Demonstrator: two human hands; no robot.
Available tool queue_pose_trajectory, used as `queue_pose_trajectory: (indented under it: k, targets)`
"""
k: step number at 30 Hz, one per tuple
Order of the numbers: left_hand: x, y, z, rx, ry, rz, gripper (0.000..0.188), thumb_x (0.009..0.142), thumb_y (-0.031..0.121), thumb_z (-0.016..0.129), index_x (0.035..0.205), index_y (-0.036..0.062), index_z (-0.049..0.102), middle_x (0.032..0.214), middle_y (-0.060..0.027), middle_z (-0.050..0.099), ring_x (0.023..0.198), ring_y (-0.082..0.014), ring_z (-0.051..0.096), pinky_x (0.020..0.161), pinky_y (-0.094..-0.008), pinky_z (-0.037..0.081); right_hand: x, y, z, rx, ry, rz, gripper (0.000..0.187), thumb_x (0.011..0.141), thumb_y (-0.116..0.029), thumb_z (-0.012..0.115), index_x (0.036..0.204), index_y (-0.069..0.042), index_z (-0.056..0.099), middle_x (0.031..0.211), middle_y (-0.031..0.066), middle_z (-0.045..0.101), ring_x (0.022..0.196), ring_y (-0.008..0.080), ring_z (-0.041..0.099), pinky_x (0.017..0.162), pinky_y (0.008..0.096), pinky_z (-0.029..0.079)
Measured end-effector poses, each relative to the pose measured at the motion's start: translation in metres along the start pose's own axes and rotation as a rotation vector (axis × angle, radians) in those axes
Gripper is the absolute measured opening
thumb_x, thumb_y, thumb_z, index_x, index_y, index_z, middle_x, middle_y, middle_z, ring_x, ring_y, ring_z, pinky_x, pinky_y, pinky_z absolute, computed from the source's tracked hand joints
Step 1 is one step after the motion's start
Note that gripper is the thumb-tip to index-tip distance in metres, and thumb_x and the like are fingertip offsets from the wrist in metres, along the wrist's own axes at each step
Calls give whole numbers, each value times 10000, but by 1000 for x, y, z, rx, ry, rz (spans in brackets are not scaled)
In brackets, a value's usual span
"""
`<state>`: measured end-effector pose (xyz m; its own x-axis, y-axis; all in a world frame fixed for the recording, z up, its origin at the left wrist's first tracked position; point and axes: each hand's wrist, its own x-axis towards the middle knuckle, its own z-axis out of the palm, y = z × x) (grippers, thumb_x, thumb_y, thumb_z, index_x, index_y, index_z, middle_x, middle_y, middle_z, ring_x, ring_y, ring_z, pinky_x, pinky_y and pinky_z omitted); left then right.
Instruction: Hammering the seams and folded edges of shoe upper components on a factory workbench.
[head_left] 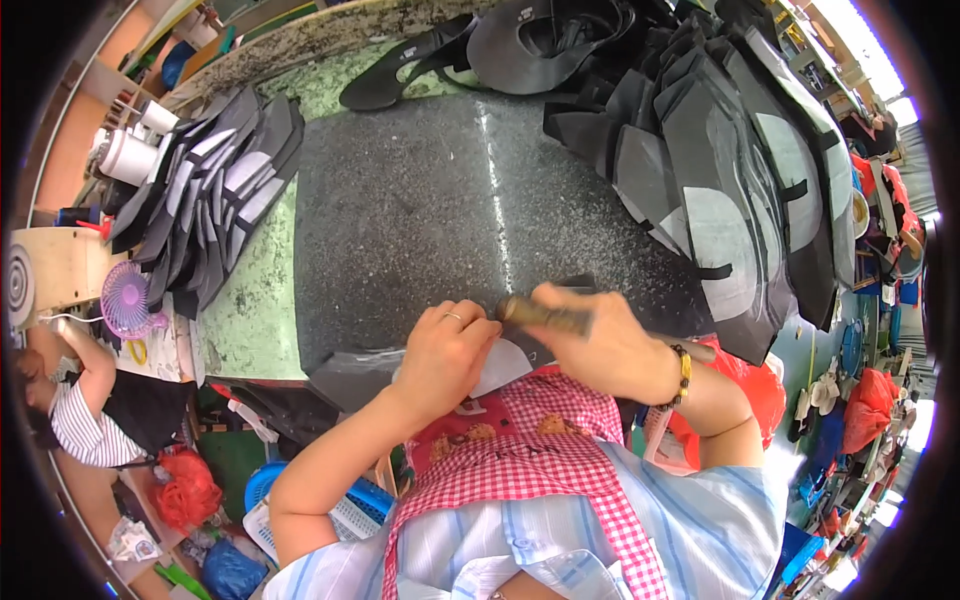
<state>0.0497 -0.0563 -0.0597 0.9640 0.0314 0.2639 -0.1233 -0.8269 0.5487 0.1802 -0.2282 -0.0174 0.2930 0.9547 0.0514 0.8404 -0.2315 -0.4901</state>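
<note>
Right hand [618,348] is gripping a blurred tool [545,315]; left hand [447,352] is curling over a panel [345,380], its grip unclear.
Lying at the mat [390,220]'s near edge, the panel is probably feeling light and bendy, its left end likely offering safe hold.

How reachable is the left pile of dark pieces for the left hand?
Likely yes: the left hand looks able to reach the pile across the dark mat and green tabletop; nothing tall stands between.
</note>
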Motion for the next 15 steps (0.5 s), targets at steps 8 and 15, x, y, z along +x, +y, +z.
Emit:
queue_pose_trajectory:
  k: [8, 15]
  targets:
    - [70, -8, -5, -340, -320, -403, 226, 825, 165, 721, 984, 5, 738, 818, -155, 717, 724, -252, 706, 672, -353, 543, -29, 25, -13, -45, 155, 234, 178, 915, -127, 558, 1087, -85, 575, 772, 154, 596, 632, 348, 634, 532, 443, 501]
    - [43, -5, -11, -282, -286, -303, 243, 779, 118, 754, 982, -14, 728, 767, -114, 681, 687, -249, 676, 646, -351, 537, -29, 23, -17, 51, 189, 306, 151, 887, -86, 636, 980, -47, 524, 793, 171, 620, 688, 398, 630, 549, 458, 507]
